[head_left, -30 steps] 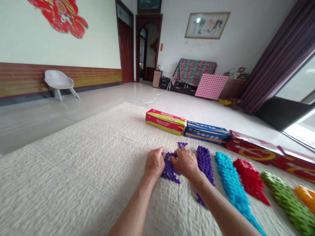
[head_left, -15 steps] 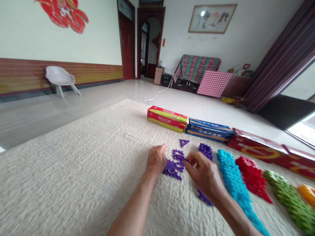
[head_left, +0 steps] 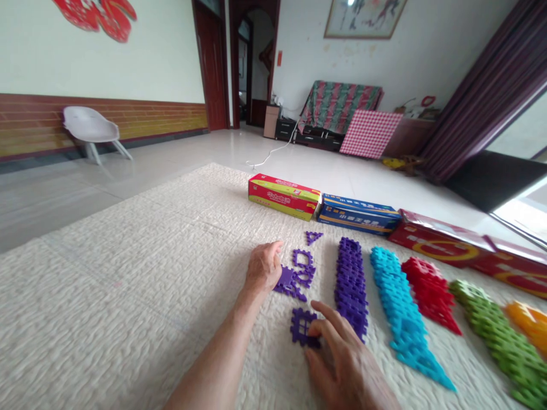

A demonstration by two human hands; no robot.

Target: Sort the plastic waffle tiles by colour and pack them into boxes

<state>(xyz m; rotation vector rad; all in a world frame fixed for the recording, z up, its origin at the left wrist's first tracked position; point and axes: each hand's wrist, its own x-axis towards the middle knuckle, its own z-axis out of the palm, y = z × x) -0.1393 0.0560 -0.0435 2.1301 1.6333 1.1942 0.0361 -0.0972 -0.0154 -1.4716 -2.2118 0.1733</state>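
My left hand (head_left: 264,267) rests on the cream quilted mat (head_left: 128,296), fingers curled over the left edge of a small cluster of joined purple interlocking tiles (head_left: 298,274). My right hand (head_left: 342,364) is nearer to me, its fingertips pinching a single purple square tile (head_left: 299,326) that lies flat on the mat. A loose purple triangle piece (head_left: 313,236) lies beyond the cluster. To the right runs a long row of purple tiles (head_left: 351,285).
Further right lie rows of blue tiles (head_left: 401,313), red tiles (head_left: 429,293), green tiles (head_left: 499,341) and orange tiles (head_left: 530,322). Cardboard boxes line the mat's far edge: a red-yellow one (head_left: 284,196), a blue one (head_left: 359,213), red ones (head_left: 440,242). A white chair (head_left: 89,131) stands by the left wall.
My right hand has pulled back toward me from the purple cluster, and now holds a single purple tile on the mat. My left hand stays on the cluster. The view tilted down slightly.
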